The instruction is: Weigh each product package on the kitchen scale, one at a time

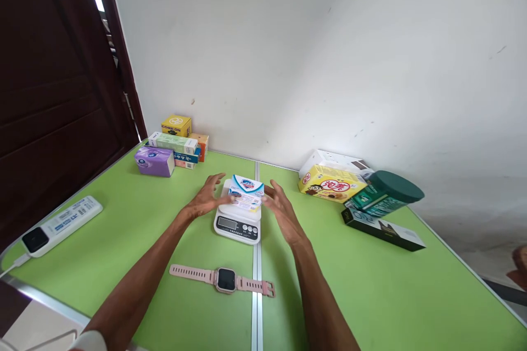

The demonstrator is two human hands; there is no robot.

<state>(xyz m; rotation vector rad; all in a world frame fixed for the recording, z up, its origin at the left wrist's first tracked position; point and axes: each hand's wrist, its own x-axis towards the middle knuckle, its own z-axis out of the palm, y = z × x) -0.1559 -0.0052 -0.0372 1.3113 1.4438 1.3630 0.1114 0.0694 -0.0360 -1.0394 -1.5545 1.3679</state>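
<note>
Head: hands (206, 199) (284, 213) around white box (247, 186)

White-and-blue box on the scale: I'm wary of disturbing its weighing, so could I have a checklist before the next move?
1. White-and-blue box over the scale's platform: ok.
2. Box lying flat and fully supported: cannot tell; its underside is hidden.
3. Left hand and right hand off the box: cannot tell; both thumbs overlap its edges in this view.
4. Display showing a readable number: not ok; none can be made out.
5. Pink-strapped watch apart from the scale: ok.
</note>
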